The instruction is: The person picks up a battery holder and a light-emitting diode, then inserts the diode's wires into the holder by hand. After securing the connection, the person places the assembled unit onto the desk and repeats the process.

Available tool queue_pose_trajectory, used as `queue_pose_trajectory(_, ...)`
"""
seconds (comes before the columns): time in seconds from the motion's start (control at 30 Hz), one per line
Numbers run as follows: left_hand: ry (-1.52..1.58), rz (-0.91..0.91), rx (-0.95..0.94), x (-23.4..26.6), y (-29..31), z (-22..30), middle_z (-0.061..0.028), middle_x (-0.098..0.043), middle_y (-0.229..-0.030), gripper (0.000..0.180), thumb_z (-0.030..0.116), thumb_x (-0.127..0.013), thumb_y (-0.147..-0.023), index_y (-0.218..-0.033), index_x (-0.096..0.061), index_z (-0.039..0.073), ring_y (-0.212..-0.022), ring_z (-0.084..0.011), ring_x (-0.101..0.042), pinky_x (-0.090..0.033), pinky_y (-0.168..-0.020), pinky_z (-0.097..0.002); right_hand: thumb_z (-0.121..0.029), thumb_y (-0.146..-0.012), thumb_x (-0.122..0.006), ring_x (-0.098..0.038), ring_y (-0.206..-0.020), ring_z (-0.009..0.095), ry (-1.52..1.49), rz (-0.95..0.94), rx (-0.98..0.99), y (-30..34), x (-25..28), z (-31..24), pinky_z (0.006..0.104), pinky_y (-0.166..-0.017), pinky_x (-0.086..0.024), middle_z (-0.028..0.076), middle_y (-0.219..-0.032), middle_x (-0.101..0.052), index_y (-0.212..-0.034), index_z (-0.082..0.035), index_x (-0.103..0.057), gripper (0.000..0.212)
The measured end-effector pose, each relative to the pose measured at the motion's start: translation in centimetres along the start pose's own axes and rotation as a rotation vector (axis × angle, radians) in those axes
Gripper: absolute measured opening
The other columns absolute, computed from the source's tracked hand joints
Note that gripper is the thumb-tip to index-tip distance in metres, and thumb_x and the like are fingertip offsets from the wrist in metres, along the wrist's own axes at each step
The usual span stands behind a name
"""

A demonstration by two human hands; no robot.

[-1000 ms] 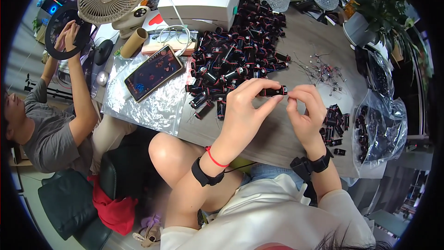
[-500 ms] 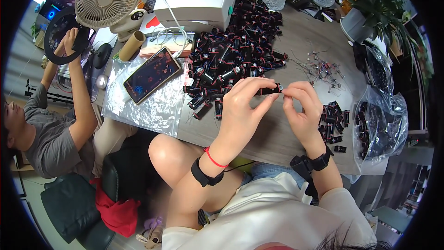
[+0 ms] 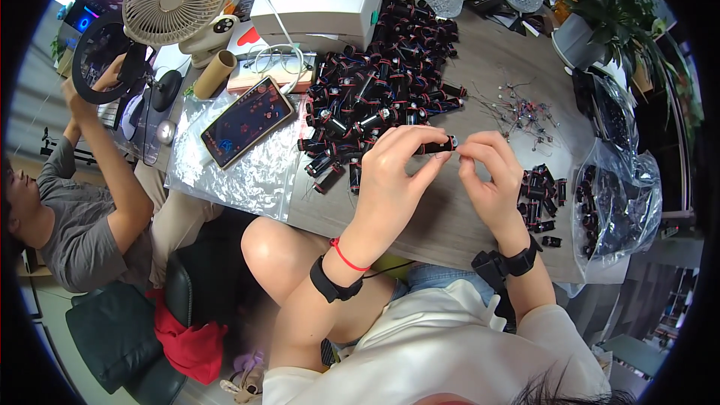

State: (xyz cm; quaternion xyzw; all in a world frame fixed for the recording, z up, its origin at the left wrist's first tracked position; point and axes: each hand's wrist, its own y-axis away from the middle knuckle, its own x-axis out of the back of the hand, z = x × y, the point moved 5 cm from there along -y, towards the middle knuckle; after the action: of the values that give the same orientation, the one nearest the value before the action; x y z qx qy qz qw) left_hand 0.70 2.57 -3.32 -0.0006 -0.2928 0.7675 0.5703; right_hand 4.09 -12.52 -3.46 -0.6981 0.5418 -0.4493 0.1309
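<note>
Grey table (image 3: 484, 52) bears a printer (image 3: 324, 6); left fingers (image 3: 421, 134) pinch a black cylinder (image 3: 441, 146), right fingers' (image 3: 489, 145) grip unclear.

Left hand (image 3: 397, 171), one: is pinching with thumb and fingers. Right hand (image 3: 493, 184), one: is curling, fingertips pointing leftward (just beside the left's). Forearms (image 3: 307, 320), two: are slanting inward.

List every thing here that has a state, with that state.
Small black cylinder: pinched in left hand
Right hand: at the cylinder's end, grip unclear
Cylinder pile: heaped loose
Phone: face up, screen lit
Flat clear bag: partly under the phone
Crumpled clear bag: black pieces inside
Fan: standing; spinning or not, unclear
</note>
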Motion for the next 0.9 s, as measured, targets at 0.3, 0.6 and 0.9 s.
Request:
queue_pose_trajectory(0.3,0.001,0.001,-0.01,0.06,0.02,0.07,-0.011,-0.07,-0.097,0.019,0.002,-0.074,-0.075,-0.093,-0.069,0.001,-0.09,-0.0216,-0.068,-0.053,-0.078,-0.0299,0.011,-0.073,-0.061,-0.059,-0.072,0.022,-0.036,0.007,-0.009,0.0,-0.01,0.11,0.0293,-0.064,-0.048,0.012,-0.085,-0.061,-0.089,0.001,-0.063,0.019)
queue_pose_trajectory(0.6,-0.001,0.001,-0.017,0.06,0.03,0.09,-0.0109,-0.07,-0.097,0.019,0.002,-0.074,-0.074,-0.093,-0.069,0.001,-0.09,-0.0211,-0.067,-0.053,-0.079,-0.0298,0.011,-0.074,-0.061,-0.059,-0.072,0.021,-0.023,-0.021,0.001,0.03,0.06,0.12,0.0289,-0.064,-0.048,0.012,-0.085,-0.061,-0.09,0.001,-0.063,0.019)
queue_pose_trajectory(0.9,-0.06,0.008,-0.078,0.1,-0.01,0.42,-0.0091,-0.071,-0.098,0.019,0.002,-0.075,-0.073,-0.092,-0.07,0.003,-0.091,-0.0217,-0.067,-0.052,-0.078,-0.0298,0.009,-0.077,-0.062,-0.061,-0.077,0.021,-0.049,-0.064,0.008,0.05,0.0,0.22,0.0293,-0.067,-0.05,0.011,-0.089,-0.06,-0.096,0.001,-0.062,0.021)
